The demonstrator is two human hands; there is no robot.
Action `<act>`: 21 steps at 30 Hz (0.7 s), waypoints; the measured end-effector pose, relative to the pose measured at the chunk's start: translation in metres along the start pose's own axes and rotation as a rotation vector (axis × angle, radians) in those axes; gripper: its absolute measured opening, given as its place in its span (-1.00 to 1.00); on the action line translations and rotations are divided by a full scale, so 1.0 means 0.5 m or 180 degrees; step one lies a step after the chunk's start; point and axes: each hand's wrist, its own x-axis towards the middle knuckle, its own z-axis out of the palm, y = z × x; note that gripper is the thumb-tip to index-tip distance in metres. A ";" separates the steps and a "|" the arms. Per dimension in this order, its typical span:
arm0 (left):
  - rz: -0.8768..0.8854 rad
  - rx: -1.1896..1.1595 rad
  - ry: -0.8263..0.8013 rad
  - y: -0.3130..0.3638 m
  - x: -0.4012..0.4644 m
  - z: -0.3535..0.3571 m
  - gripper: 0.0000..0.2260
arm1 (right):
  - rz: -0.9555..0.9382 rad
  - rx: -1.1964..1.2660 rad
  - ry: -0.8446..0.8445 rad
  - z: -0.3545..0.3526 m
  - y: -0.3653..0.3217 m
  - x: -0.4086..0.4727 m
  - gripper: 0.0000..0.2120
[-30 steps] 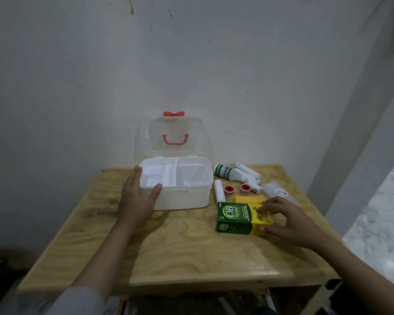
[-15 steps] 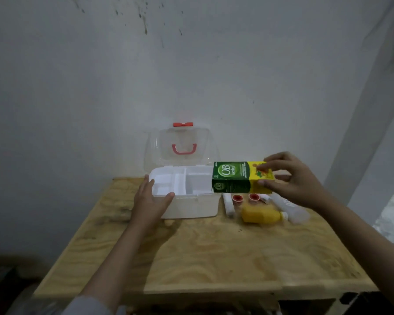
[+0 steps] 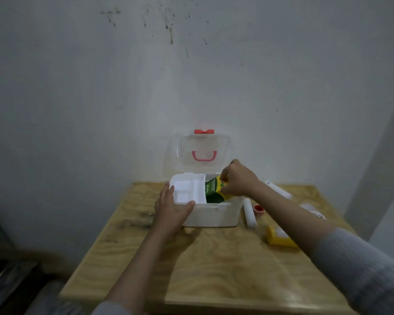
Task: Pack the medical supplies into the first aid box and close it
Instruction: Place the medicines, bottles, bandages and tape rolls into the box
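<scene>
On plywood table (image 3: 214, 264) by stained wall (image 3: 146, 76), first aid box (image 3: 212, 214) open.

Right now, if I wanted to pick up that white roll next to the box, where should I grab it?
Grab the white roll around its middle, coming from above with fingers on its two long sides. It lies flat on the wooden table, close beside the first aid box, so keep your fingers slim there.

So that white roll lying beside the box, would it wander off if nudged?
Probably. The white roll is a cylinder lying on its side on the bare wooden table, so a sideways push would likely roll it. It looks like light, soft bandage, probably not fragile.
</scene>
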 end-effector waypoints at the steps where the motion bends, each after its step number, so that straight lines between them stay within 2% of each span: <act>1: -0.0009 -0.0013 0.0007 -0.001 0.000 0.001 -0.25 | 0.0010 0.0053 -0.0082 0.014 -0.001 0.008 -0.76; 4: -0.0003 -0.0006 0.0024 -0.004 0.001 0.004 -0.25 | 0.0048 0.0204 -0.0267 0.057 0.002 0.023 -0.76; 8: 0.0028 -0.0031 0.0062 -0.007 0.001 0.007 -0.25 | 0.0021 0.0205 -0.0242 0.089 0.004 0.039 -0.79; 10: 0.0056 -0.0079 0.0078 -0.007 0.000 0.008 -0.25 | -0.0094 0.0099 -0.0498 0.095 0.006 0.047 -0.80; 13: 0.0094 -0.0128 0.0104 -0.008 -0.001 0.010 -0.26 | -0.0187 0.0286 -0.0682 0.096 0.010 0.049 -0.66; 16: 0.0106 -0.0138 0.0130 -0.011 -0.001 0.011 -0.27 | -0.0218 0.0660 -0.0347 0.090 0.012 0.039 -0.61; 21: 0.0103 -0.0144 0.0136 -0.013 0.001 0.010 -0.27 | -0.0384 0.1360 0.0549 0.051 0.027 -0.010 -0.71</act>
